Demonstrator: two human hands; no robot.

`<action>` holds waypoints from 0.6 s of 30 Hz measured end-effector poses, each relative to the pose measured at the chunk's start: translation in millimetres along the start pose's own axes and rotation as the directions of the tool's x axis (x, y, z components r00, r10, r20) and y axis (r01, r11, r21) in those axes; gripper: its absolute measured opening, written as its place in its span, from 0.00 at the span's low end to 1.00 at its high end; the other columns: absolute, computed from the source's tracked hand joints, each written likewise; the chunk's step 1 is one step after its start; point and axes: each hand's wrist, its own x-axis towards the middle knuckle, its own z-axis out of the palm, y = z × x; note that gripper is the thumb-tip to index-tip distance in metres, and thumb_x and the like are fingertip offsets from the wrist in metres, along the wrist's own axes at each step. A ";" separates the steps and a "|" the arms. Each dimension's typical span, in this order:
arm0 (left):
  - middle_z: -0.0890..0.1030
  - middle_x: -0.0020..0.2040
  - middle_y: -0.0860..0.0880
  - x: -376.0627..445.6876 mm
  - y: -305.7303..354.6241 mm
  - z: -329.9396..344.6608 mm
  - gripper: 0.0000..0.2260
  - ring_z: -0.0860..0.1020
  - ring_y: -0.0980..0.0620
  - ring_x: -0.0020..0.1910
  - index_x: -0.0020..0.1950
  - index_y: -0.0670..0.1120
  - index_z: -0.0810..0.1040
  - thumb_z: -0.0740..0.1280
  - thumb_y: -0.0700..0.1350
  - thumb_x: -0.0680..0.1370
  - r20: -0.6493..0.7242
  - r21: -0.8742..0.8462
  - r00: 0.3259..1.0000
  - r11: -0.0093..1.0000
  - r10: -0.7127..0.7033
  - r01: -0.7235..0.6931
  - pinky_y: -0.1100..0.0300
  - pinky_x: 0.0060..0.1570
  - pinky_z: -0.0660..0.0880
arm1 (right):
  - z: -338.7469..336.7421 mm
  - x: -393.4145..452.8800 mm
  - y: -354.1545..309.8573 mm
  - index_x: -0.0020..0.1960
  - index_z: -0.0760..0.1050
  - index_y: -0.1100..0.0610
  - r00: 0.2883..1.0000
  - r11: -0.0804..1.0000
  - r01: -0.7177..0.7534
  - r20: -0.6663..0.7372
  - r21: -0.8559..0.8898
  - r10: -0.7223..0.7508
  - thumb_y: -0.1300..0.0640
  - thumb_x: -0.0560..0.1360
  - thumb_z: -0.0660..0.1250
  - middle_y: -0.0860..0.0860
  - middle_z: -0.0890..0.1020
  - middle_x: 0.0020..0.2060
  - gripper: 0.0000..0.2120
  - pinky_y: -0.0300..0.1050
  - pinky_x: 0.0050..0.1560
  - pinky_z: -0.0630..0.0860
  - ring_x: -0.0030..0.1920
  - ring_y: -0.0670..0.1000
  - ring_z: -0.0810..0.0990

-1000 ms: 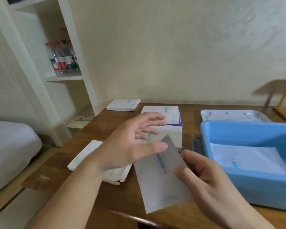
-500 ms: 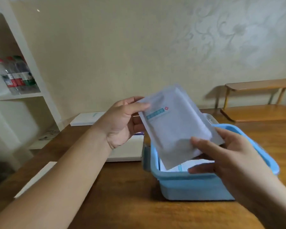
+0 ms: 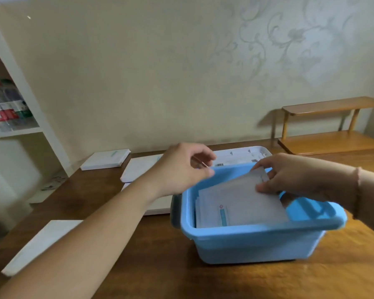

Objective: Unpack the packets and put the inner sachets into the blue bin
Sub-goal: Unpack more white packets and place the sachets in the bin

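One blue bin (image 3: 253, 244), one white lid (image 3: 242, 155), two hands (image 3: 181, 169), four white packets (image 3: 106, 159).

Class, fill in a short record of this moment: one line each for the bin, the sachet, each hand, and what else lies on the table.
bin: blue bin on the wooden table, sachets stacked inside
sachet: top sachet tilted, lower end in the bin
right hand: right hand pinches the sachet's upper edge
left hand: left hand above the bin's left rim, fingers loosely curled, empty
elsewhere: white packets; white lid behind the bin

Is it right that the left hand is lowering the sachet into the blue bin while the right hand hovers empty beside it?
No, the hands are swapped. In the head view the right hand pinches the sachet as it goes into the blue bin; the left hand hovers empty beside it.
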 end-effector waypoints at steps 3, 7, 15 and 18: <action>0.82 0.52 0.56 4.2 2.9 13.9 0.15 0.81 0.61 0.49 0.60 0.51 0.81 0.75 0.47 0.73 0.212 0.153 0.977 0.988 -0.018 -0.014 0.65 0.51 0.77 | 6.8 6.0 0.7 0.60 0.74 0.55 0.999 0.998 -0.044 0.029 -0.047 0.045 0.64 0.75 0.70 0.60 0.85 0.46 0.15 0.54 0.39 0.84 0.40 0.57 0.86; 0.78 0.63 0.54 9.0 6.3 29.7 0.25 0.77 0.57 0.59 0.69 0.51 0.75 0.74 0.54 0.73 0.402 0.353 0.913 0.932 -0.073 -0.080 0.57 0.61 0.75 | 17.3 8.5 2.8 0.63 0.69 0.52 0.999 0.954 -0.044 -0.018 -0.296 0.040 0.57 0.73 0.73 0.56 0.83 0.43 0.21 0.45 0.28 0.80 0.36 0.59 0.86; 0.73 0.70 0.53 19.1 14.3 35.9 0.32 0.73 0.52 0.64 0.75 0.52 0.64 0.71 0.57 0.75 0.580 0.518 0.791 0.837 -0.194 -0.175 0.58 0.62 0.70 | 9.2 -10.0 -3.8 0.58 0.78 0.59 0.999 0.618 -0.007 -0.037 -0.786 -0.036 0.55 0.79 0.63 0.51 0.82 0.42 0.12 0.33 0.32 0.73 0.43 0.49 0.83; 0.71 0.72 0.53 24.4 16.1 34.9 0.33 0.73 0.52 0.66 0.78 0.53 0.61 0.68 0.60 0.76 0.604 0.503 0.764 0.852 -0.226 -0.146 0.58 0.62 0.69 | 9.4 -17.8 -7.2 0.59 0.77 0.57 0.995 0.440 0.021 0.064 -0.898 0.083 0.60 0.78 0.65 0.51 0.81 0.48 0.11 0.39 0.49 0.75 0.45 0.48 0.78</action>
